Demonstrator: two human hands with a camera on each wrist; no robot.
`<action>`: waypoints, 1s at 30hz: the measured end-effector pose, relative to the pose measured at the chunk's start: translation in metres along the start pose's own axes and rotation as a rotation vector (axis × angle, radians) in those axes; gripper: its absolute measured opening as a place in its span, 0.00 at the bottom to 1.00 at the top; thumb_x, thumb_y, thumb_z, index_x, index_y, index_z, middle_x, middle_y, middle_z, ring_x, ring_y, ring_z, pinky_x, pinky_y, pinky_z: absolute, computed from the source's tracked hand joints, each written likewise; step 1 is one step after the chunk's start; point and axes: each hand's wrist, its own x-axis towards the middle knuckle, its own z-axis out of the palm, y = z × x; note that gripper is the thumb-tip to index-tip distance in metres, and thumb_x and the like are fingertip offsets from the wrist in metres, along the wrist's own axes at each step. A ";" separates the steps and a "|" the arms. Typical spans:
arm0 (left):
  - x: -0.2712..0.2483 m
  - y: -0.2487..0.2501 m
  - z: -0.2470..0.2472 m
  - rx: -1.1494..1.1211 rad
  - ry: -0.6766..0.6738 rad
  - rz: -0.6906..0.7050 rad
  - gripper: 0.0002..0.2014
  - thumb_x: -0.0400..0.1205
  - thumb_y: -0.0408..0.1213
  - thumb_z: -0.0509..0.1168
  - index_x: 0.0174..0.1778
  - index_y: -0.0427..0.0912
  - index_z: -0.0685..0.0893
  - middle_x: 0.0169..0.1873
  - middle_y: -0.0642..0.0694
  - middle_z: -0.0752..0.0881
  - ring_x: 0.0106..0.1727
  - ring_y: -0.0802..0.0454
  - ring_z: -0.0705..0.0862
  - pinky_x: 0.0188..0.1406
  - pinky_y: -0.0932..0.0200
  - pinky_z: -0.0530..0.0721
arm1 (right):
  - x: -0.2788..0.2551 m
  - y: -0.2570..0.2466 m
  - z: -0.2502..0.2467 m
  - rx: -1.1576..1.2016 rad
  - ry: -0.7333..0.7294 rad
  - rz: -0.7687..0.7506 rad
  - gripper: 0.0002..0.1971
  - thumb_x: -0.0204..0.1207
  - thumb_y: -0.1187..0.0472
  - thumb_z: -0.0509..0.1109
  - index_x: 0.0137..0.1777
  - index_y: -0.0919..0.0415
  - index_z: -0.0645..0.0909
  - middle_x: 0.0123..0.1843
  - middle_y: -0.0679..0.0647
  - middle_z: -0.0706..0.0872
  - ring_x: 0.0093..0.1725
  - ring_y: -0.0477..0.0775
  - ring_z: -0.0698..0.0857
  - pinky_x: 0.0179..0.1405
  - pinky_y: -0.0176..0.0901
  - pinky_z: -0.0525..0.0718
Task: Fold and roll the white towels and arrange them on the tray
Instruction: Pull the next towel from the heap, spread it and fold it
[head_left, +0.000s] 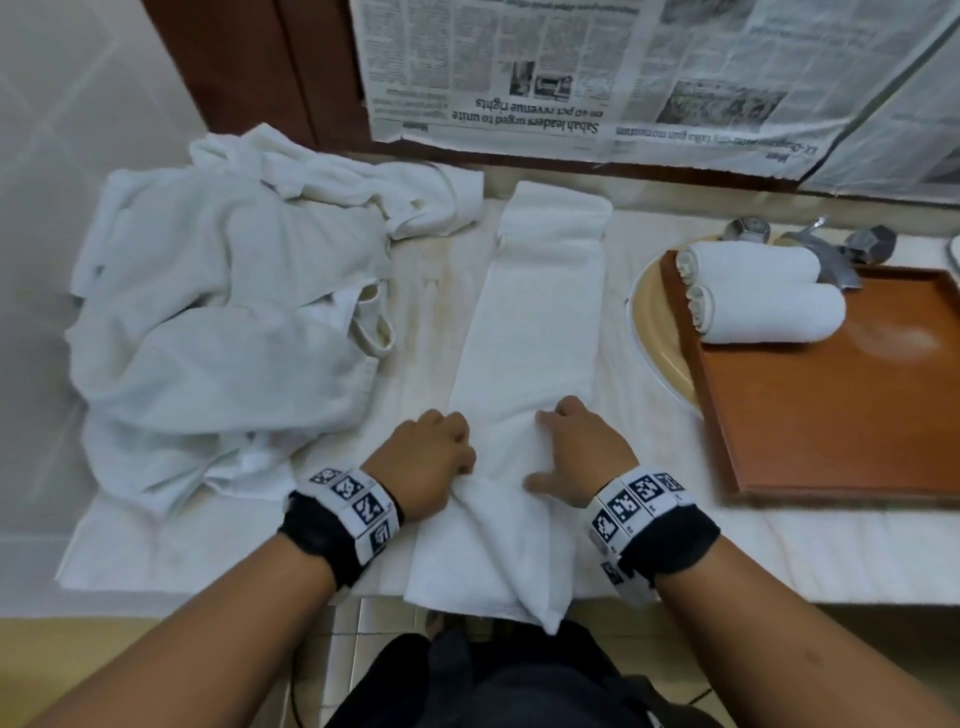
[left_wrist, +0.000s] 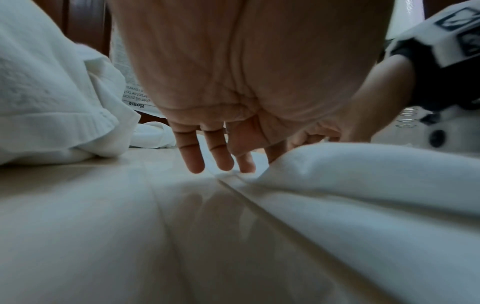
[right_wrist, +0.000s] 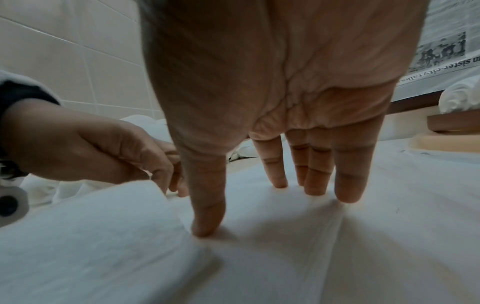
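Two rolled towels (head_left: 763, 293) fill tray (head_left: 841, 415); left hand (head_left: 428, 457) pinches folded towel (head_left: 524, 364), right hand (head_left: 582, 452) flat.

Both forearms are bare, with no sleeves. Each wrist carries a black fabric strap (head_left: 317, 540) under a white band (head_left: 358, 506) of square black-and-white coded markers (several tiles side by side, wrapping round the wrist). The right wrist band (head_left: 636, 501) matches it, over its own black strap (head_left: 675, 540). A small round dark lens in a white housing (right_wrist: 9, 205) sits below the left wrist. Dark clothing (head_left: 493, 680) covers the torso.
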 end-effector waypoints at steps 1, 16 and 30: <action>-0.006 0.002 0.005 -0.005 0.022 0.004 0.19 0.72 0.25 0.62 0.55 0.46 0.85 0.61 0.47 0.77 0.57 0.43 0.74 0.44 0.54 0.67 | -0.002 -0.001 0.002 -0.014 -0.001 -0.002 0.48 0.69 0.38 0.78 0.83 0.57 0.63 0.76 0.52 0.64 0.71 0.56 0.75 0.67 0.51 0.80; -0.076 0.044 0.061 -0.191 0.107 0.089 0.21 0.72 0.28 0.67 0.60 0.49 0.79 0.82 0.41 0.66 0.78 0.37 0.73 0.68 0.44 0.79 | -0.041 0.028 0.042 -0.009 0.040 -0.181 0.43 0.81 0.44 0.68 0.88 0.51 0.47 0.89 0.57 0.44 0.88 0.57 0.48 0.87 0.56 0.48; -0.071 0.065 0.090 0.102 0.155 -0.002 0.55 0.51 0.19 0.78 0.78 0.45 0.69 0.79 0.35 0.70 0.75 0.31 0.75 0.65 0.41 0.82 | -0.110 0.087 0.130 -0.122 0.249 -0.319 0.51 0.74 0.68 0.72 0.88 0.43 0.43 0.90 0.56 0.40 0.88 0.61 0.45 0.85 0.61 0.47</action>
